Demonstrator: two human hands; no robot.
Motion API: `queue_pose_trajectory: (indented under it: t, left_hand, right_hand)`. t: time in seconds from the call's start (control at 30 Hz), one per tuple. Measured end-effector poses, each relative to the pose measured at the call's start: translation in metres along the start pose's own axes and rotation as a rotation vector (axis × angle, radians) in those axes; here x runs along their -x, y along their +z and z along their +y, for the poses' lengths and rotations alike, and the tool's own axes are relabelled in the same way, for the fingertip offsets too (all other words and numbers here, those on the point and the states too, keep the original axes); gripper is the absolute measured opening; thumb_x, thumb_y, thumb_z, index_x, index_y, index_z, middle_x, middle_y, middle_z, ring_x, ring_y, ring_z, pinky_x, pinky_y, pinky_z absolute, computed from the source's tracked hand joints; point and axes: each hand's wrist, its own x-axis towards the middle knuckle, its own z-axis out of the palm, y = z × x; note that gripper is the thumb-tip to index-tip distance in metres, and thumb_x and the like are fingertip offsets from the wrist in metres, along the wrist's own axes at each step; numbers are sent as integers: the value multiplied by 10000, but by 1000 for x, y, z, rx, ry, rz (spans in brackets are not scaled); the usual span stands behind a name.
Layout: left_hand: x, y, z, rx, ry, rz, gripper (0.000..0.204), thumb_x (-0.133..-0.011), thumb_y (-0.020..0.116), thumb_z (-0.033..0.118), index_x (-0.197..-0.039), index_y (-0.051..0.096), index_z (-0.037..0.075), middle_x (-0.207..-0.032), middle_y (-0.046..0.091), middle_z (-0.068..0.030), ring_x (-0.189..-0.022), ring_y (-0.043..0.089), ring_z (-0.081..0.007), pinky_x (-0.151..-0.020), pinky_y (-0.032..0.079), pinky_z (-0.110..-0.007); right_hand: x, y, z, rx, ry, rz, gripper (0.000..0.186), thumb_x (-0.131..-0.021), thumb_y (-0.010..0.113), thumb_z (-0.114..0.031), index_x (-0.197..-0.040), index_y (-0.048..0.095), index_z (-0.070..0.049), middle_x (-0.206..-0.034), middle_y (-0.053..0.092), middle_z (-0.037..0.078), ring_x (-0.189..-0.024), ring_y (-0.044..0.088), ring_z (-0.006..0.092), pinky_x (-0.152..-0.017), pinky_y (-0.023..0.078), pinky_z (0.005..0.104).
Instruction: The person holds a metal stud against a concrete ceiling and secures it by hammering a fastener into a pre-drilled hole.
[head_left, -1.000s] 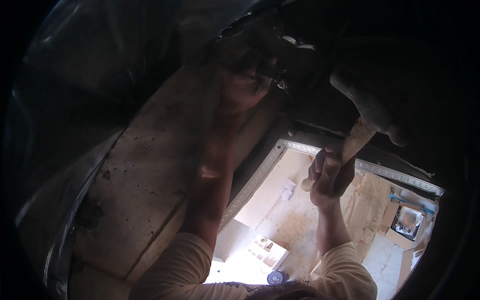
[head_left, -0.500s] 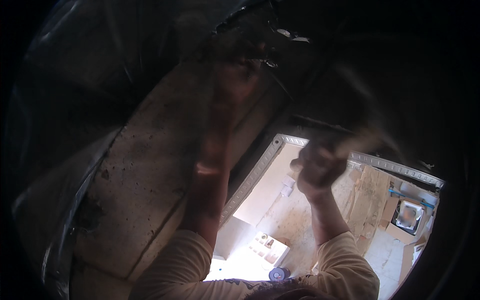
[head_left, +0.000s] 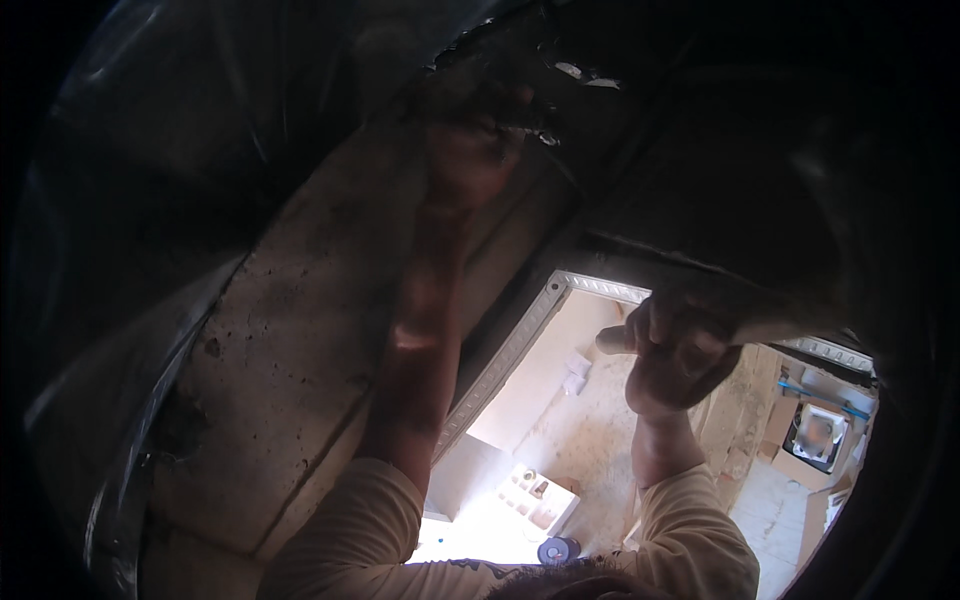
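Note:
My left hand [head_left: 470, 160] is raised into the dark space at the upper middle, its fingers curled round a dark, slim metal piece [head_left: 530, 131] with a shiny end. Shadow hides most of that piece, so its kind is unclear. Lower and to the right, my right hand [head_left: 680, 360] is wrapped round the handle of a hammer [head_left: 785, 326]. The handle's butt sticks out left of my fist. Its shaft runs right into the dark, where the head is only a faint blur.
A pale perforated metal frame [head_left: 500, 352] edges a bright opening around my arms. A stained slab [head_left: 290, 330] lies left, with clear plastic sheeting [head_left: 110, 480] beyond it. Through the opening appear a white compartment tray [head_left: 540, 500], a dark roll [head_left: 557, 550] and a cardboard box [head_left: 785, 450].
My right hand has moved right and slightly down with the hammer, whose handle now lies flatter. My left hand has hardly moved.

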Motion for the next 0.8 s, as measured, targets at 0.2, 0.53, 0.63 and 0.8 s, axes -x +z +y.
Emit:
queue_pose_trajectory:
  t: [0.2, 0.53, 0.63, 0.8]
  left_hand:
    - [-8, -5, -13, -110, 154, 142, 117, -769, 696, 142, -745, 603, 74, -686, 581, -75, -663, 579, -289, -668, 463, -375]
    - [-12, -11, -10, -86, 207, 111, 232, -684, 749, 157, -605, 539, 102, -621, 542, -42, -628, 558, -256, -656, 451, -371]
    - [-7, -15, -6, -65, 151, 105, 253, -681, 741, 163, -580, 519, 99, -606, 537, -52, -603, 553, -256, -645, 446, -363]
    - [-11, -19, -2, -80, 202, 120, 191, -635, 728, 152, -598, 547, 102, -616, 551, -56, -576, 556, -255, -636, 444, -351]
  right_hand:
    - [6, 1, 30, 414, 138, 28, 313, -936, 500, -275, -1025, 468, 24, -605, 438, -2, -460, 369, 38, -410, 290, 200]
    - [7, 9, 18, 216, 123, 86, 347, -922, 546, -300, -1019, 448, 18, -576, 418, -13, -443, 355, 37, -391, 290, 192]
    - [15, 9, 12, 137, 101, 132, 382, -913, 563, -348, -1005, 432, -2, -587, 419, 4, -434, 344, 41, -380, 292, 186]
    - [17, 6, 8, 151, 83, 60, 398, -911, 563, -376, -998, 432, -11, -599, 436, 15, -435, 344, 42, -392, 302, 180]
